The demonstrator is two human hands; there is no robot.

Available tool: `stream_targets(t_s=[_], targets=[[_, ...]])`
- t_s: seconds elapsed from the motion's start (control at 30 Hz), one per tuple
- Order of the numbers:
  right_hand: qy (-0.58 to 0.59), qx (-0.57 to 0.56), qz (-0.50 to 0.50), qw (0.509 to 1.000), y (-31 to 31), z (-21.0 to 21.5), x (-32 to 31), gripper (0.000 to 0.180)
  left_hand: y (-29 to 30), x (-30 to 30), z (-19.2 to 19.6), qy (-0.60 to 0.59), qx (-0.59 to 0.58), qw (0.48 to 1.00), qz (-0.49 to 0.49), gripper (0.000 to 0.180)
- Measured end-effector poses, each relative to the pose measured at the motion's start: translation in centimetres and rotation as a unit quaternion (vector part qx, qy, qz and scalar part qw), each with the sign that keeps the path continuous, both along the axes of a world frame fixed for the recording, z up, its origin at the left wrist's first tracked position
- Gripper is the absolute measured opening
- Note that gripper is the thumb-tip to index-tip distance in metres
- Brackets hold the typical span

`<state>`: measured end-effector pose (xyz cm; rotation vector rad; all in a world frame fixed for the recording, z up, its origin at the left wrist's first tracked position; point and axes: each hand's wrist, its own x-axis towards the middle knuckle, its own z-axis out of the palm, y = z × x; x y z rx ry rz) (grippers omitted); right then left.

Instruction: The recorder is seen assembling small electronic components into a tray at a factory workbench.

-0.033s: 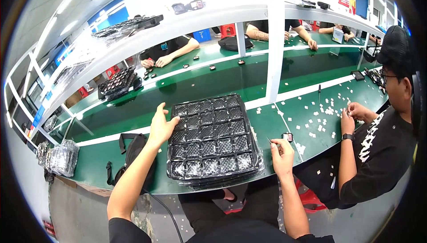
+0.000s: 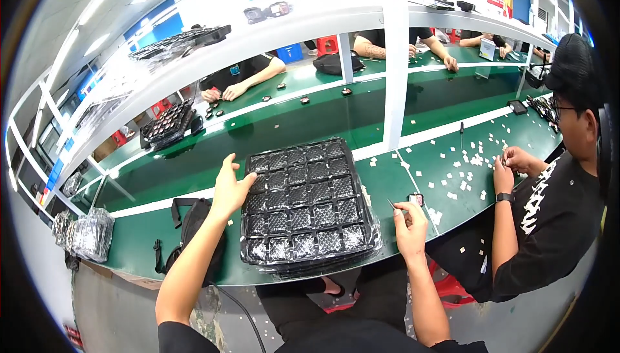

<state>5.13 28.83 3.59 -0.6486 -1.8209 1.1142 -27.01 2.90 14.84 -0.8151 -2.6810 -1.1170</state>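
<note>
Lying between hands: black tray stack (image 2: 303,207), left hand (image 2: 231,188) touching.

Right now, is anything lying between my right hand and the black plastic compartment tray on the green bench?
Nothing visible does. The right hand, pinching a small dark part, hovers just off the right edge of the black plastic compartment tray, with only bare green bench between. The left hand rests on the tray's left edge.
</note>
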Motion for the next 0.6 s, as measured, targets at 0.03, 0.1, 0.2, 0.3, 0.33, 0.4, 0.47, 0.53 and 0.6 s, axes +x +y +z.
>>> stream_targets(t_s=[0.03, 0.1, 0.2, 0.3, 0.33, 0.4, 0.47, 0.53, 0.6], targets=[[-0.029, 0.023, -0.022, 0.999, 0.0, 0.6, 0.1, 0.012, -0.7, 0.3, 0.3, -0.003, 0.003, 1.0, -0.01, 0.074], [-0.052, 0.08, -0.069, 0.993, 0.3, 1.6, 0.2, 0.014, -2.6, 1.2, 0.7, 0.029, -0.005, 0.997, -0.071, 0.063], [-0.138, 0.104, -0.136, 0.975, 2.5, 1.1, 1.5, 0.026, -2.5, 7.0, 4.2, 0.103, -0.141, 0.961, -0.216, 0.054], [-0.272, 0.131, -0.192, 0.934, 2.8, 2.8, 0.9, 0.035, -4.5, 12.2, 5.2, 0.103, -0.251, 0.924, -0.27, 0.062], [-0.304, 0.129, -0.194, 0.924, 3.4, 2.3, 0.5, 0.037, -4.2, 12.8, 4.7, 0.077, -0.265, 0.921, -0.276, 0.064], [-0.346, 0.106, -0.181, 0.914, 3.9, 1.6, 0.1, 0.038, -4.1, 13.6, 3.3, 0.109, -0.301, 0.91, -0.262, 0.065], [-0.348, 0.1, -0.18, 0.915, 4.0, 1.5, 0.1, 0.037, -3.8, 14.4, 3.0, 0.123, -0.304, 0.915, -0.235, 0.065], [-0.35, 0.094, -0.177, 0.915, 3.6, 1.4, 0.3, 0.036, -3.8, 14.8, 3.2, 0.122, -0.306, 0.915, -0.231, 0.065], [-0.34, 0.095, -0.157, 0.922, 3.4, 1.4, 0.5, 0.035, -3.9, 15.0, 3.4, 0.122, -0.306, 0.916, -0.227, 0.065]])
